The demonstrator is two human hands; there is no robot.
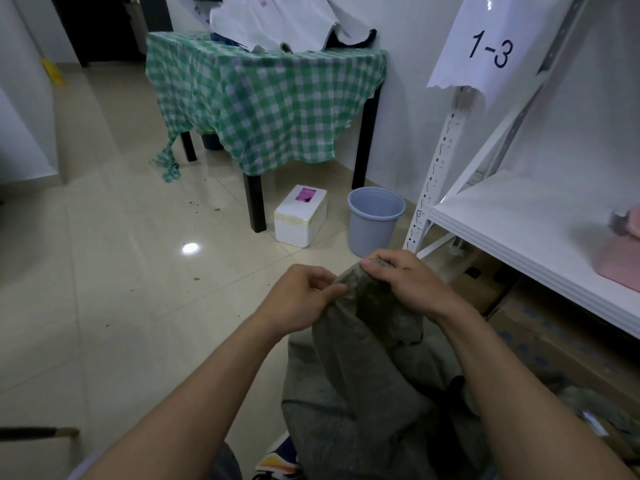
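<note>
While we pinched the grey-green garment [363, 358] with left hand [301, 296] and right hand [405, 275], the far-right paper sign [491, 46] read "1-3".

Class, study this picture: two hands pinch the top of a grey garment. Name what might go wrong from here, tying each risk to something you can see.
1. The left hand and right hand pinch only the top of the grey garment; the cloth might slip free.
2. Dark specks lie on the floor; a dropped garment might pick up dirt.
3. The white shelf stands close on the right; the right arm might knock it.
</note>
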